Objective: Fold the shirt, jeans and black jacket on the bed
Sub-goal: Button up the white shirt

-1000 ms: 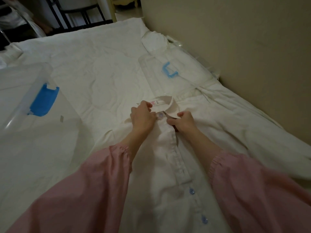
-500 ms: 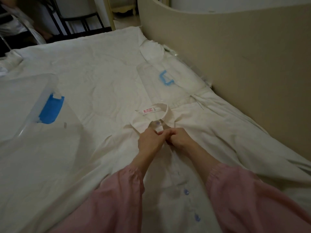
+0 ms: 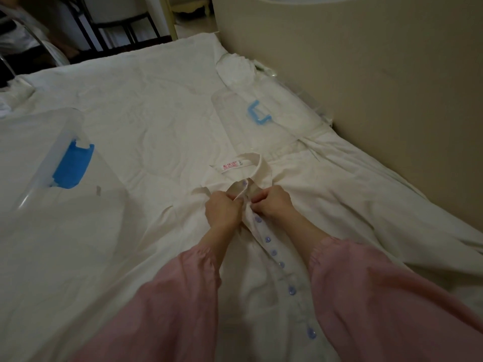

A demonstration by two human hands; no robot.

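Toward the right edge of the bed (image 3: 143,113) the shirt (image 3: 326,205) lay, collar (image 3: 251,165) farthest away, placket (image 3: 271,252) running lengthwise to the person — left hand (image 3: 222,212) and right hand (image 3: 274,205) pinched it just under the collar.

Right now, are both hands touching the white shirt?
Touching. The head view shows the left hand and the right hand each pinching the shirt at its front opening.

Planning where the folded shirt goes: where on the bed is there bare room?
Free: the bare sheet beyond the collar, between the clear bin on the left and the clear lid on the right. Crowded: the near side, under the spread shirt, left hand and right hand, and the strip along the beige panel.
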